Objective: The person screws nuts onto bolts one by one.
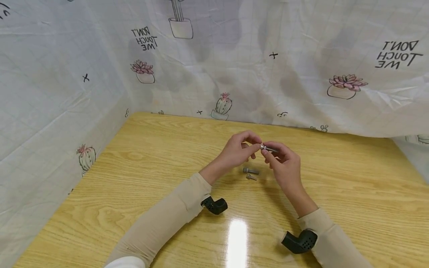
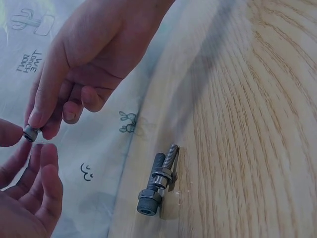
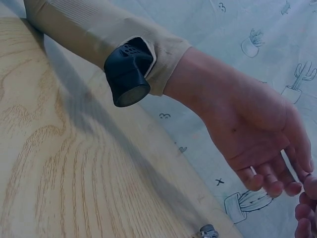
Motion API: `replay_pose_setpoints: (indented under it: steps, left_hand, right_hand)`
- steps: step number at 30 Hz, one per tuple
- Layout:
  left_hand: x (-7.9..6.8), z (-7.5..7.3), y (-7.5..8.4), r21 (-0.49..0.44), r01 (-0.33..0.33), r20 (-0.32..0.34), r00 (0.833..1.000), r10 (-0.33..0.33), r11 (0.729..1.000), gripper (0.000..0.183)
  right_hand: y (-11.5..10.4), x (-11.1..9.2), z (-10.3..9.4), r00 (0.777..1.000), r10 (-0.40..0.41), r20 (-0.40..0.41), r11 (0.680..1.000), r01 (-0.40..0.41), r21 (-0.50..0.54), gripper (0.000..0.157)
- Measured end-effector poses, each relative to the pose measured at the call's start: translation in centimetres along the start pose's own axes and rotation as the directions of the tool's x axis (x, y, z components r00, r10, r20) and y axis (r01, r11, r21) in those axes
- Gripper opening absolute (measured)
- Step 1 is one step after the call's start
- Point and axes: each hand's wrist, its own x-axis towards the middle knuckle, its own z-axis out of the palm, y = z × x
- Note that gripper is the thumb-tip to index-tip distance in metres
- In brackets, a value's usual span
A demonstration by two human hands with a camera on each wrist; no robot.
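Both hands meet above the table at one metal socket-head bolt carrying a nut. My left hand pinches the head end between thumb and fingertips. The shank lies along the fingers of my right hand, whose thumb and index finger pinch it near the nut. In the left wrist view the bolt head shows between the fingertips, the shank hidden. Below the hands, a larger dark bolt and a smaller shiny bolt, each with a nut, lie side by side on the wood.
The wood-grain table runs up to a white printed curtain at the back and left. Black wrist cameras stick out from both sleeves. A bright light reflection lies on the table's near part.
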Motion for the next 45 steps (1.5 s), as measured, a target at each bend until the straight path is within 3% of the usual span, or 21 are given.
replay_pose_setpoints:
  steps: [4,12,20,26,32,40,45]
  left_hand:
    - [0.1,0.0,-0.1,0.005,0.041,-0.006,0.999,-0.041,0.999,0.013]
    - [0.1,-0.1,0.0,0.027,-0.035,-0.013,0.999,0.035,0.999,0.01]
    - [0.2,0.0,-0.2,-0.008,0.027,-0.021,0.999,-0.027,1.0,0.012]
    - [0.2,0.0,-0.3,-0.001,0.0,-0.015,1.0,0.0,1.0,0.01]
    - [0.0,0.0,-0.3,-0.007,-0.057,-0.015,0.998,0.057,0.998,0.01]
    - [0.1,0.1,-0.2,0.0,0.016,-0.009,1.0,-0.016,1.0,0.011]
    - [0.1,0.0,-0.1,0.028,0.003,-0.016,1.0,-0.003,1.0,0.011]
  right_hand:
    - [-0.1,0.0,0.0,1.0,0.004,0.008,1.0,-0.004,-0.03,0.021]
    - [-0.1,0.1,-0.1,1.0,0.003,0.01,1.0,-0.003,0.004,0.02]
    - [-2.4,-0.4,0.2,1.0,0.001,0.013,1.0,-0.001,-0.011,0.018]
    - [0.0,0.0,0.0,1.0,-0.011,-0.001,1.0,0.011,0.011,0.018]
    - [0.1,0.0,0.0,1.0,-0.024,0.003,0.999,0.023,0.028,0.017]
    - [0.0,-0.1,0.0,1.0,-0.027,0.009,0.999,0.026,0.022,0.017]
    - [0.0,-0.2,0.0,1.0,-0.015,0.002,1.0,0.015,0.009,0.017]
